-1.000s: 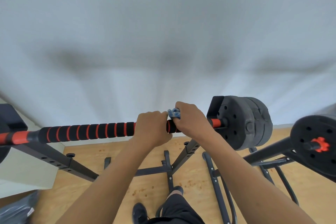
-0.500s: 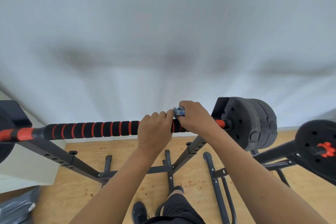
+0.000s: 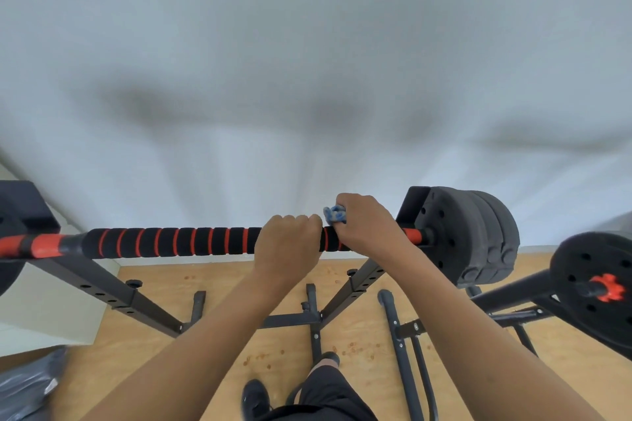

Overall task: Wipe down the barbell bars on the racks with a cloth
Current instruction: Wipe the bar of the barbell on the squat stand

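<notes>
Change: left hand [image 3: 289, 243] is edging nearer right hand [image 3: 367, 225] than a second ago.
Fingers: left ones are wrapping barbell bar [image 3: 178, 242]; right ones are pinching cloth [image 3: 334, 214] onto it.
Handling: bar is lying across rack [image 3: 359, 284], likely heavy and stiff; its foam sleeve is offering a soft, grippy hold.

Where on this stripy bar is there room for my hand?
The long striped grip is bare between the red sleeve and the left hand. It is crowded further right: the left hand and right hand, gripping the blue cloth, sit nearly touching, with only a short red stub before the weight plates.
</notes>
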A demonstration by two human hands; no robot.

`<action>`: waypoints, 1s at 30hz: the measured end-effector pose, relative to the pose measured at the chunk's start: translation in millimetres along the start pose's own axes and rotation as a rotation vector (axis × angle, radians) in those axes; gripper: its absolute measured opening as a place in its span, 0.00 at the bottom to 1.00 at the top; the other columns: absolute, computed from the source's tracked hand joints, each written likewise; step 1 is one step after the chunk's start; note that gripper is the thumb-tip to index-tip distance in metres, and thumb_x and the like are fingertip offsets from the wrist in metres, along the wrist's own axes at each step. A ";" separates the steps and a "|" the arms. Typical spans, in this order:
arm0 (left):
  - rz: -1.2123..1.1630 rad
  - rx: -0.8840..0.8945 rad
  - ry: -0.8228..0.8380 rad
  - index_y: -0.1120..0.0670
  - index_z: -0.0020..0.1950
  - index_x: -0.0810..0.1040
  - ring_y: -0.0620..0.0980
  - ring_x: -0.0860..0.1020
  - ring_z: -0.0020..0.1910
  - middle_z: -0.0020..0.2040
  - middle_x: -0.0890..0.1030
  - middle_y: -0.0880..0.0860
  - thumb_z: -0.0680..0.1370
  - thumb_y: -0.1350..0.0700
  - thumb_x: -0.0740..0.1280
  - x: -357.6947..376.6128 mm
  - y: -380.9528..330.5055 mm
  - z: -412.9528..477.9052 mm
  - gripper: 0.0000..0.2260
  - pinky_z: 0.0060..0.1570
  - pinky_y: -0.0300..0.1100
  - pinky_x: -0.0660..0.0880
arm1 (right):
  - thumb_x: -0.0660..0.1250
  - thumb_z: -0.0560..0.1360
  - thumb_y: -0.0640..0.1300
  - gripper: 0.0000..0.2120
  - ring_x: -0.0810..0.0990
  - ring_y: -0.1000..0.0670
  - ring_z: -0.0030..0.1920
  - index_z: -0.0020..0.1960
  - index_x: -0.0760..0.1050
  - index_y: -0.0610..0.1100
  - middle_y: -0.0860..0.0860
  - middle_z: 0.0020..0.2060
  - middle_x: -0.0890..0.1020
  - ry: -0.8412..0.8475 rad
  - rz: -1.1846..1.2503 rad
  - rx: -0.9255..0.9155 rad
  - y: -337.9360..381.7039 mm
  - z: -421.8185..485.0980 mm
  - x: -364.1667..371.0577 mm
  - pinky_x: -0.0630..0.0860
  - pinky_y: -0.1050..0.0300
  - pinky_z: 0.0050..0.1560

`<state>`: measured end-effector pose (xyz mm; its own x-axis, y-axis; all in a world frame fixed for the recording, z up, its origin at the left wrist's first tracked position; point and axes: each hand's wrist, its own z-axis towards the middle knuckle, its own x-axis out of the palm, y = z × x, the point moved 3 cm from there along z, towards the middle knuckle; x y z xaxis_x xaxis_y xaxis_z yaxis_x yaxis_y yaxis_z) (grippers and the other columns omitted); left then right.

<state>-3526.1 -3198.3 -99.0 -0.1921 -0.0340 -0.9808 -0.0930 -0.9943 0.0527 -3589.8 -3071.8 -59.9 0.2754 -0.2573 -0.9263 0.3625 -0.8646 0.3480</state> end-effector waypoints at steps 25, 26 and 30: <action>-0.105 -0.039 0.256 0.51 0.51 0.68 0.49 0.74 0.37 0.36 0.71 0.46 0.76 0.40 0.71 -9.4 1.5 16.9 0.18 0.38 0.44 0.67 | 0.62 0.82 0.53 0.14 0.79 0.45 0.40 0.43 0.72 0.44 0.48 0.37 0.79 0.022 0.043 0.038 -0.8 5.8 0.9 0.77 0.49 0.44; -0.189 -0.047 0.393 0.50 0.53 0.68 0.49 0.77 0.40 0.39 0.75 0.46 0.73 0.36 0.72 -13.8 7.2 24.3 0.23 0.40 0.44 0.69 | 0.62 0.82 0.55 0.16 0.78 0.45 0.38 0.44 0.71 0.44 0.49 0.36 0.78 0.007 0.041 0.034 -1.0 0.4 -0.9 0.75 0.50 0.42; -0.288 -0.077 0.680 0.52 0.44 0.76 0.45 0.83 0.34 0.33 0.83 0.46 0.74 0.46 0.70 -12.3 5.4 30.9 0.10 0.40 0.41 0.76 | 0.66 0.80 0.50 0.09 0.77 0.48 0.37 0.45 0.70 0.46 0.51 0.35 0.76 0.005 0.050 0.024 -6.7 -16.4 -0.7 0.75 0.52 0.39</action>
<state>-3554.4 -3200.1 -80.9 0.4789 0.1989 -0.8550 0.0254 -0.9767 -0.2130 -3577.8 -3058.8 -59.2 0.2974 -0.2983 -0.9070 0.3270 -0.8607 0.3903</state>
